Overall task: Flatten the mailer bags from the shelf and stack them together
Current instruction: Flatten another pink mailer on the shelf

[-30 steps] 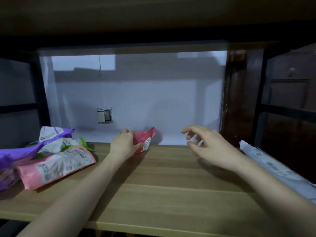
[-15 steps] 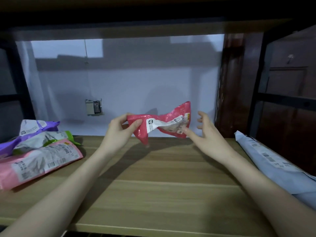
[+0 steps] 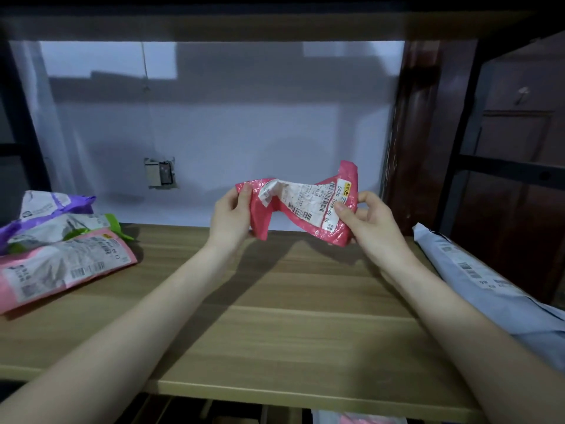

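Thin red plastic, light and crumpled: we pinch the mailer bag [image 3: 308, 209] by its ends, left hand [image 3: 230, 217] and right hand [image 3: 365, 220], to pull it flat.

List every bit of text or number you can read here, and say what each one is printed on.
"502D 1099 40 15", roughly, the large print on the white label of the red mailer bag pinched between the left hand and the right hand; its small print and barcodes are unreadable.
"00 12", uncertain, on the label of the pink mailer bag on the shelf.
Labels on the purple mailer bag, green mailer bag and grey mailer bag: too blurred.
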Demonstrator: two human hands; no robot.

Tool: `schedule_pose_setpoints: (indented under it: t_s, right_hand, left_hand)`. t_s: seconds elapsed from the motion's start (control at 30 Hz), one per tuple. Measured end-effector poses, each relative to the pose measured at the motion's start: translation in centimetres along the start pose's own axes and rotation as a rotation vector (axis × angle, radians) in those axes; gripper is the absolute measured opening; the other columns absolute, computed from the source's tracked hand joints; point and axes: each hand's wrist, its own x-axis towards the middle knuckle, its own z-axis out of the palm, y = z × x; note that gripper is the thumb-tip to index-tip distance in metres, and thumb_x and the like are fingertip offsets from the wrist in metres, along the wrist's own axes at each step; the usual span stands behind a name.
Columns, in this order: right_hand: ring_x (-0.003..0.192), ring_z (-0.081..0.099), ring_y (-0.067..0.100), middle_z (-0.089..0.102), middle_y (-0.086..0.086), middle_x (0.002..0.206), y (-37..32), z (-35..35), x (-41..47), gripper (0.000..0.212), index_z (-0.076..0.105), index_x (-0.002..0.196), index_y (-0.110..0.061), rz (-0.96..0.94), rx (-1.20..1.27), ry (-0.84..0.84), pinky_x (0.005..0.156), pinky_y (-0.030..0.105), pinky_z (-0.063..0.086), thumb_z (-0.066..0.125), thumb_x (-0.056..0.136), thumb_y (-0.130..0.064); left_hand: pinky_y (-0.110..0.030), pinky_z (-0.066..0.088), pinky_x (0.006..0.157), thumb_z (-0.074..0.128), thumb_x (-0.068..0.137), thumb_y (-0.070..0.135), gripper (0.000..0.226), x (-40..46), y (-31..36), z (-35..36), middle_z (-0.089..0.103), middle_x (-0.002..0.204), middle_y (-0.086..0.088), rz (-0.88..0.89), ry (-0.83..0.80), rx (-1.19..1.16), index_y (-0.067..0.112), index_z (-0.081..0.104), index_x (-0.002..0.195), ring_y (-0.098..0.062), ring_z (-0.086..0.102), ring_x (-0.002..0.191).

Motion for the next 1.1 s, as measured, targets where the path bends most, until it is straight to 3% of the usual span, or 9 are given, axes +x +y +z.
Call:
schedule_pose_setpoints:
  t_s: [0.13, 0.3, 0.5, 0.57, 0.67, 0.77, 0.9, 1.0, 1.1]
  right_hand:
    - [0.068, 0.068, 0.013, 0.071, 0.006, 0.081, 0.2, 0.0, -0.2, 0.01, 0.052, 0.091, -0.016, -0.009, -0.065, -0.021, 0.064, 0.03, 0.053, 0.061, 0.089, -0.019]
    - [0.077, 0.07, 0.022, 0.072, 0.009, 0.087, 0.1, -0.1, -0.4, 0.009, 0.054, 0.095, -0.012, 0.021, -0.089, -0.028, 0.076, 0.04, 0.056, 0.061, 0.089, -0.015]
    - [0.056, 0.066, 0.014, 0.071, 0.016, 0.084, -0.6, -1.4, -0.2, 0.012, 0.058, 0.097, -0.006, 0.144, -0.074, -0.002, 0.062, 0.032, 0.056, 0.064, 0.087, -0.01]
    - [0.047, 0.063, 0.013, 0.069, 0.01, 0.074, -0.7, -1.8, -0.2, 0.018, 0.057, 0.102, -0.006, 0.221, -0.097, -0.029, 0.049, 0.027, 0.051, 0.064, 0.086, -0.01]
    - [0.044, 0.057, 0.016, 0.066, 0.009, 0.067, -0.3, -2.4, -0.1, 0.031, 0.053, 0.112, -0.008, 0.341, -0.238, -0.091, 0.047, 0.027, 0.042, 0.067, 0.084, -0.012]
    - [0.036, 0.048, 0.012, 0.059, 0.009, 0.06, 0.2, -2.6, -0.2, 0.039, 0.047, 0.115, -0.013, 0.436, -0.396, -0.192, 0.042, 0.023, 0.037, 0.067, 0.081, -0.012]
    - [0.082, 0.053, 0.018, 0.055, 0.004, 0.094, 1.0, -2.7, -0.1, 0.048, 0.045, 0.116, -0.019, 0.414, -0.663, -0.262, 0.06, 0.027, 0.04, 0.071, 0.076, -0.019]
    - [0.121, 0.038, 0.022, 0.045, 0.006, 0.122, 1.7, -2.2, -0.3, 0.048, 0.049, 0.126, -0.021, 0.147, -0.79, -0.211, 0.09, 0.025, 0.032, 0.064, 0.08, -0.02]
    - [0.131, 0.029, 0.019, 0.042, 0.005, 0.132, 1.8, -0.8, -1.0, 0.04, 0.05, 0.13, -0.02, -0.133, -0.777, -0.226, 0.096, 0.015, 0.018, 0.054, 0.091, -0.025]
  left_hand:
    - [-0.017, 0.046, 0.051, 0.038, 0.101, 0.03, 0.032, -0.6, -0.9, -0.4, 0.067, 0.09, -0.005, 0.151, 0.109, 0.213, 0.012, 0.064, 0.096, -0.018, 0.062, 0.078]
    - [-0.029, 0.033, 0.062, 0.041, 0.1, 0.023, 0.03, -0.1, -1.3, -1.4, 0.062, 0.076, -0.003, 0.295, 0.146, 0.39, 0.006, 0.059, 0.085, -0.023, 0.054, 0.074]
    - [-0.031, 0.041, 0.066, 0.044, 0.099, 0.018, 0.025, -0.2, -1.2, -1.7, 0.065, 0.081, -0.003, 0.331, 0.097, 0.486, 0.007, 0.066, 0.096, -0.023, 0.056, 0.077]
    - [-0.028, 0.039, 0.069, 0.044, 0.099, 0.016, 0.023, -0.2, -1.2, -1.6, 0.066, 0.09, -0.004, 0.304, 0.069, 0.516, 0.008, 0.065, 0.105, -0.024, 0.059, 0.084]
    - [-0.033, 0.048, 0.082, 0.044, 0.099, 0.022, 0.031, 0.1, -2.0, -2.2, 0.066, 0.108, -0.011, 0.083, -0.143, 0.599, 0.016, 0.047, 0.129, -0.028, 0.062, 0.096]
    - [-0.036, 0.048, 0.086, 0.052, 0.094, 0.028, 0.05, 0.0, -2.7, -3.1, 0.066, 0.103, -0.005, -0.032, -0.324, 0.771, 0.02, 0.03, 0.138, -0.024, 0.062, 0.093]
    - [-0.035, 0.044, 0.094, 0.061, 0.085, 0.029, 0.056, 0.2, -3.2, -3.6, 0.062, 0.11, -0.001, 0.014, -0.387, 0.937, 0.02, 0.036, 0.135, -0.022, 0.056, 0.108]
    - [-0.036, 0.036, 0.104, 0.054, 0.089, 0.028, 0.046, 0.1, -3.3, -3.2, 0.05, 0.127, -0.003, 0.19, -0.344, 0.947, 0.019, 0.044, 0.133, -0.023, 0.043, 0.124]
    - [-0.036, 0.03, 0.108, 0.037, 0.099, 0.032, 0.041, -0.9, -2.7, -2.1, 0.045, 0.14, 0.0, 0.389, -0.429, 0.938, 0.021, 0.045, 0.137, -0.02, 0.037, 0.132]
